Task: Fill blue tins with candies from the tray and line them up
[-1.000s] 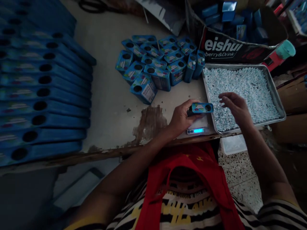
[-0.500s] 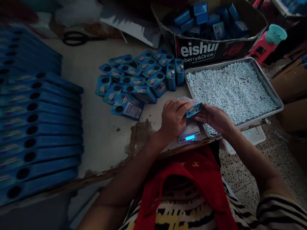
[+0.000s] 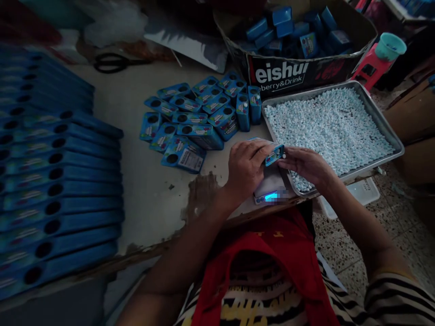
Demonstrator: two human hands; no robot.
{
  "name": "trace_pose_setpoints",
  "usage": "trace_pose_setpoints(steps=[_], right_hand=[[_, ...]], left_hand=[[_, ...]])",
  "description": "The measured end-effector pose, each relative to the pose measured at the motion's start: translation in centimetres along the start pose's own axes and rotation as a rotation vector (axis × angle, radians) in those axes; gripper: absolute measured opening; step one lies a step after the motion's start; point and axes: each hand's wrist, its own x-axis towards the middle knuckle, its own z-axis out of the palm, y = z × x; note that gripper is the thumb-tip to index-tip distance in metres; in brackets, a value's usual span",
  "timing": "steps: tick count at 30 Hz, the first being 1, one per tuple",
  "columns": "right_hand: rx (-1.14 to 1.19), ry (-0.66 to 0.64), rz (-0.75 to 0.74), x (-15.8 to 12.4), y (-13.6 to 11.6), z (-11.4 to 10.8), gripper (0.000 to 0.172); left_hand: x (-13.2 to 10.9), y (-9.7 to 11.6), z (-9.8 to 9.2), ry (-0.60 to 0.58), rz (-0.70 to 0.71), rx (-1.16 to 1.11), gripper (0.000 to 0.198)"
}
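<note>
My left hand (image 3: pixel 246 166) is wrapped round a small blue box (image 3: pixel 274 155) and holds it tilted just above a small digital scale (image 3: pixel 270 189) with a lit blue display. My right hand (image 3: pixel 305 165) is at the box's right end, fingers pinched on a small pale candy (image 3: pixel 283 155) at its opening. Right beside both hands lies a metal tray (image 3: pixel 390 136) full of pale blue candies.
A group of several filled blue boxes (image 3: pixel 199 120) lies on the worn table behind the scale. Flat blue box blanks (image 3: pixel 57 181) are stacked at the left. A cardboard carton (image 3: pixel 282 72) of blue boxes stands at the back, scissors (image 3: pixel 113 62) at the far left back.
My right hand left the candy tray and came to the box's end. My left hand lifted the box off the scale and tilted it.
</note>
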Motion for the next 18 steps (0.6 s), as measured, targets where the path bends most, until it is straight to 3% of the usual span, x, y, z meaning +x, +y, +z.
trace_pose_setpoints(steps=[5, 7, 9, 11, 13, 15, 18], right_hand=[[-0.286, 0.051, -0.128, -0.1, -0.8, -0.6, 0.034], [-0.588, 0.144, -0.305, -0.5, -2.3, -1.7, 0.037], [-0.964, 0.323, -0.570, -0.5, -4.1, -3.0, 0.033], [-1.193, 0.440, -0.630, 0.4, -5.9, -4.2, 0.039], [-1.139, 0.420, -0.464, 1.9, -6.9, -4.5, 0.041], [-1.097, 0.352, -0.381, 3.3, -7.1, -3.9, 0.039], [-1.040, 0.378, -0.453, 4.5, -5.9, -2.4, 0.037]], left_hand=[[-0.5, 0.3, 0.5, 0.105, -0.175, -0.142, 0.034], [-1.0, 0.8, -0.3, 0.145, -0.284, -0.286, 0.037], [-1.6, 1.1, -2.2, 0.145, -0.376, -0.423, 0.043], [-1.7, 0.6, -5.6, 0.159, -0.383, -0.459, 0.045], [-1.2, -1.1, -10.4, 0.223, -0.308, -0.333, 0.045], [-0.2, -4.1, -16.3, 0.326, -0.246, -0.096, 0.045], [2.3, -10.2, -25.0, 0.427, -0.389, 0.208, 0.054]])
